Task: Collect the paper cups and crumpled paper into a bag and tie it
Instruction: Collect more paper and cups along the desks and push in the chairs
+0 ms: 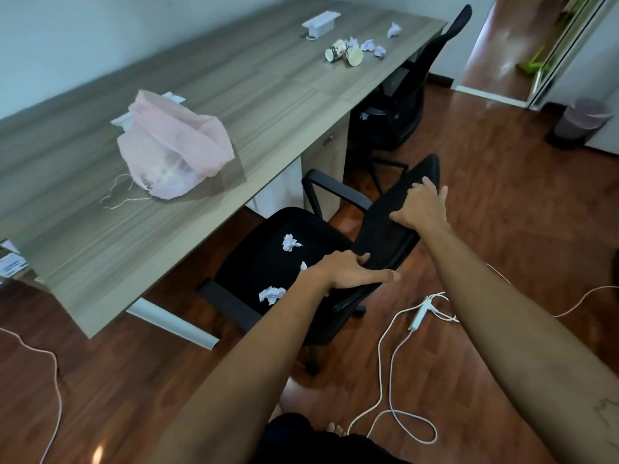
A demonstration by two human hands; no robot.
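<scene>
Both hands on the chair back, paper waiting on the seat.

The left hand (348, 271) grips the near lower edge of the chair (385, 236) back, fingers curled over it; the right hand (422, 209) holds the top edge, thumb spread. Crumpled paper (290, 242) lies on the seat in front of the back, with another wad (271, 294) nearer the seat's front corner. The pink bag (174, 149) sits on the desk (100, 236) left of the chair, mouth slack, a string (117, 195) beside it. Two cups (345, 53) and more paper (368, 45) lie at the desk's far end, well beyond the chair. Judging from this, the chair should be swung out smoothly, kept level so the wads stay on the seat, and clear of the cable (395, 329) on the floor just right of it.
</scene>
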